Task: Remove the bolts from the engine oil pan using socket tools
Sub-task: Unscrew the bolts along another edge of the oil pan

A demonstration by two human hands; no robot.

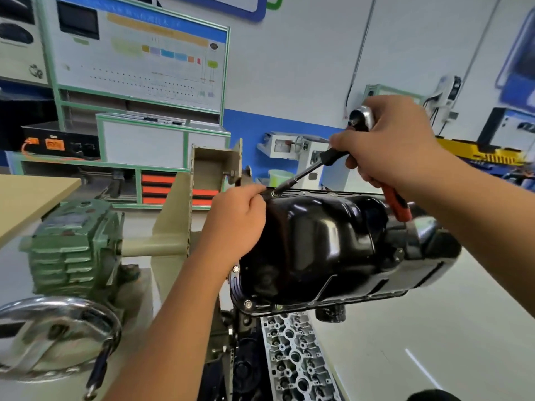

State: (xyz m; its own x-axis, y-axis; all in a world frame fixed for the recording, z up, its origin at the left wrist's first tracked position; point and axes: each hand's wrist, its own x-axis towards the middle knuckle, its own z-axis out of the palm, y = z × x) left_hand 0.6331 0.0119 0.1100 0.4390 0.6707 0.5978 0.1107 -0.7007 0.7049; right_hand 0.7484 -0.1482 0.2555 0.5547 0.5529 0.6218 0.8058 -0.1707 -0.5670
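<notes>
Glossy black painted-metal oil pan (324, 241), smooth, strong highlights. Chrome ratchet head (362, 117), polished; dark matt steel extension bar (307, 172); orange-red handle grip (398, 204), looks rubbery plastic. Bright bare-metal flange bolts (247, 304). Green cast gearbox housing (72, 244), paint chipped, rough. Shiny chrome handwheel (58, 328). Cast aluminium cylinder head (295, 357), dull grey. Beige matt painted stand bracket (176, 227). Light wood-look tabletop (29, 195), smooth.

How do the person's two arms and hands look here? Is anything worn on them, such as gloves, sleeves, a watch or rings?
Both hands are bare: the left hand and the right hand have no gloves. Both forearms are uncovered as far as the picture shows, with no sleeve edge in view. No watch, bracelet or ring can be seen on either wrist or on the visible fingers.
</notes>
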